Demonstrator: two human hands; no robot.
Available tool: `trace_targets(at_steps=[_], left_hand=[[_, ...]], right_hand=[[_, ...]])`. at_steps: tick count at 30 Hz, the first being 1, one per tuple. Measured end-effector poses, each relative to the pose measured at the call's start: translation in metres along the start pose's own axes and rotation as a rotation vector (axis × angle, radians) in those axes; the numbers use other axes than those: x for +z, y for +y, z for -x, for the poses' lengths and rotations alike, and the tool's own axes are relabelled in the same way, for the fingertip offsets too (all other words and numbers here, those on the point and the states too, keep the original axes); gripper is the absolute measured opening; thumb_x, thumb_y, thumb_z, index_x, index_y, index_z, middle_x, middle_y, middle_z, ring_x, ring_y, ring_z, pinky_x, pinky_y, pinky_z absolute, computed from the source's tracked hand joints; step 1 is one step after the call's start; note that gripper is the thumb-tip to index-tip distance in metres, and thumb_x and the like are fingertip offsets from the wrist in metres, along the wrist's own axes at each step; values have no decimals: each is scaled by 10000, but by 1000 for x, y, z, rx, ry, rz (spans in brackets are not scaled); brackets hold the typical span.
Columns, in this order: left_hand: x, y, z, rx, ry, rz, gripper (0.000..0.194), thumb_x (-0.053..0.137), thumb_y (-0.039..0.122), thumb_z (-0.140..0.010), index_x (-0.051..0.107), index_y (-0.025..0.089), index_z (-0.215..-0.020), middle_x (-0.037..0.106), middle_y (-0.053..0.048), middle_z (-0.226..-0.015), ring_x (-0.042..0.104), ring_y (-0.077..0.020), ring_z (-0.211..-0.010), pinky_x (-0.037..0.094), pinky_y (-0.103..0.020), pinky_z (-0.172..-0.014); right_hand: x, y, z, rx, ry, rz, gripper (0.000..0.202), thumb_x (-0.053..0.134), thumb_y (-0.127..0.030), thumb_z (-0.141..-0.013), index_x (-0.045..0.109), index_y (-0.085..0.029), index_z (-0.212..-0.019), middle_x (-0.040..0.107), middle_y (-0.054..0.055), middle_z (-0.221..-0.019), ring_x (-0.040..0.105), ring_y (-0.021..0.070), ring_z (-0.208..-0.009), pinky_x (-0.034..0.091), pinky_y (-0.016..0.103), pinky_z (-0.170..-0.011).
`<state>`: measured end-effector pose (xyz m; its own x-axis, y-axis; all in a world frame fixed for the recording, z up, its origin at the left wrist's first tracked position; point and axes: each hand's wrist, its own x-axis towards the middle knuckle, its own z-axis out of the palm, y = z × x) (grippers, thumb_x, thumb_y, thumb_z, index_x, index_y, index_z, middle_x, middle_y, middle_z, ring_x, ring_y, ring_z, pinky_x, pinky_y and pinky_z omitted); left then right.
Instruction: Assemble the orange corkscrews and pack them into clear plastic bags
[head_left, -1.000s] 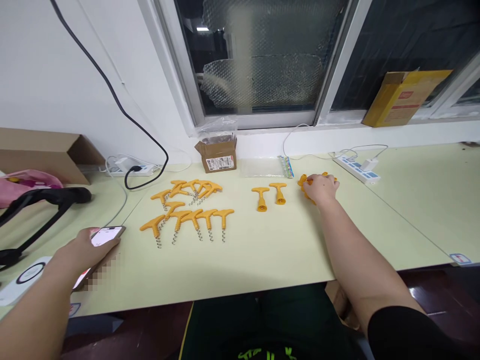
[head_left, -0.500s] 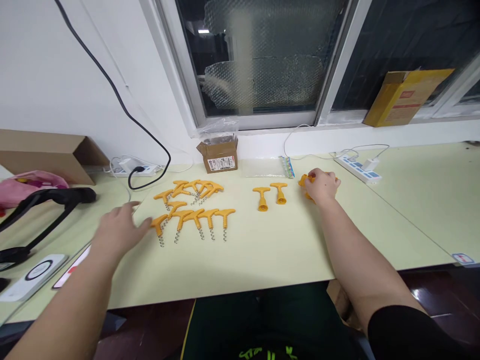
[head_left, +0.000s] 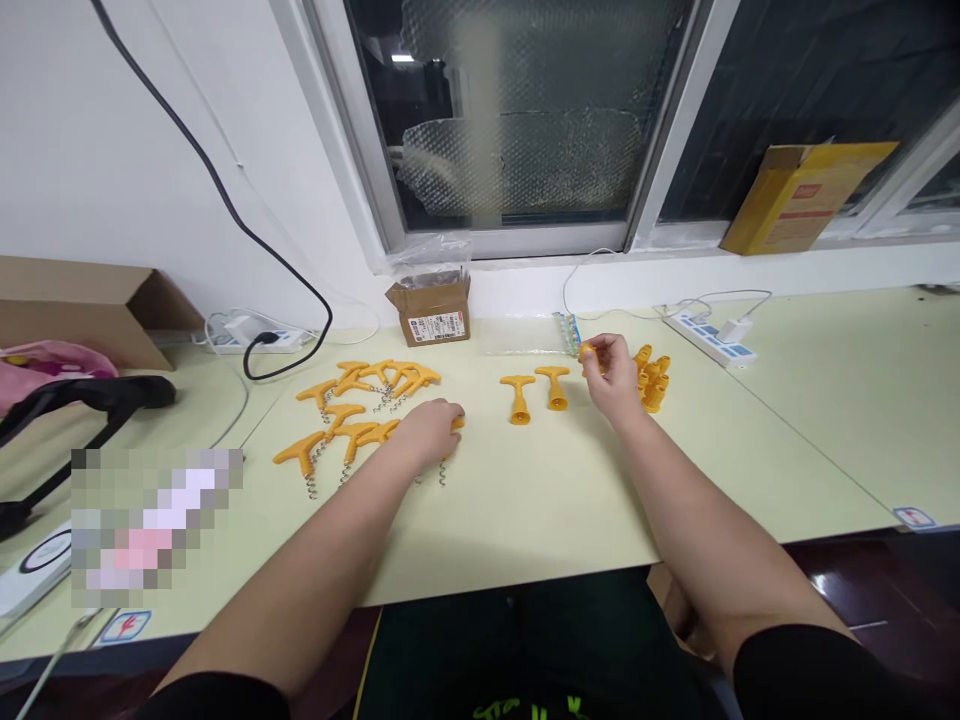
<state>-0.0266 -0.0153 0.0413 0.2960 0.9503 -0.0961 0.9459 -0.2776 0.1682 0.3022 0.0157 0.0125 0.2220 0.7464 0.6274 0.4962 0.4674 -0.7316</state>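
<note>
Head view, left fingers (head_left: 452,411) at corkscrew (head_left: 459,424) (grip unclear), spiral axis nearward, right fingers (head_left: 613,348) pinching yellow piece (head_left: 589,351)

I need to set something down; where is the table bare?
Free: the table between left forearm and right forearm, nearer than two T-shaped pieces; also right of the yellow sleeves, before the right power strip. Crowded: among the corkscrews around the left hand.
</note>
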Motion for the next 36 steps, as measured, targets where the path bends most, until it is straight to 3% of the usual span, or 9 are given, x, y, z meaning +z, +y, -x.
trace_targets(at_steps=[3,6,11,15,18,21,26,33,36], left_hand=[[10,0,-15,-23,84,54,279,701,212,-714,780,237,-981,764,-143,-1010,716,-324,-958,537,-380,-831],[18,3,-25,-36,116,74,106,713,211,-719,755,237,-813,760,-142,-900,715,-324,-874,538,-389,-774],[25,10,-24,-11,283,180,144,635,289,-856,741,226,-929,757,-153,-999,679,-341,-1002,531,-427,-845],[22,7,-18,-53,463,647,227,644,391,-907,673,204,-1032,730,-129,-1027,681,-298,-978,545,-436,-880],[23,7,-19,-134,398,1152,286,699,440,-885,600,198,-1003,680,-60,-913,695,-213,-803,584,-383,-790],[29,11,-22,-143,318,1459,337,730,443,-872,523,203,-986,615,7,-817,664,-148,-672,584,-329,-692],[41,18,-27,-68,289,1543,378,728,422,-886,419,228,-984,683,-3,-922,588,-82,-555,491,-250,-552],[46,13,-32,-101,338,1564,423,728,451,-877,381,244,-999,722,-24,-985,558,-68,-551,435,-227,-539],[46,14,-32,-86,339,1578,435,732,456,-875,371,247,-1000,729,-29,-996,562,-69,-560,431,-228,-550]], right_hand=[[2,-10,4,22,-44,-12,261,585,-459,-950,563,-240,-1092,703,90,-1075,680,240,-979,556,421,-930],[6,-15,7,64,-92,-41,290,624,-504,-922,616,-242,-1046,708,82,-1042,665,240,-939,571,400,-861],[14,-12,9,64,-171,-44,255,677,-429,-870,713,-236,-1034,693,82,-1075,634,226,-907,550,360,-754],[19,-16,15,194,-303,-212,317,703,-370,-827,694,-230,-1111,701,72,-1080,659,213,-889,561,355,-767],[25,-24,22,306,-456,-402,343,734,-394,-816,647,-233,-1106,711,47,-1008,662,188,-803,574,356,-766],[32,-29,30,310,-542,-533,335,773,-400,-800,607,-234,-1040,707,48,-1011,661,176,-822,575,352,-789],[37,-26,36,289,-580,-558,336,777,-390,-810,588,-229,-1036,704,63,-1033,681,187,-878,565,368,-838],[29,-23,27,301,-499,-457,294,752,-372,-793,589,-240,-1000,696,56,-1022,649,173,-789,567,357,-771],[30,-23,30,279,-548,-472,296,764,-365,-809,594,-244,-1019,707,60,-1054,675,194,-889,567,369,-827]])
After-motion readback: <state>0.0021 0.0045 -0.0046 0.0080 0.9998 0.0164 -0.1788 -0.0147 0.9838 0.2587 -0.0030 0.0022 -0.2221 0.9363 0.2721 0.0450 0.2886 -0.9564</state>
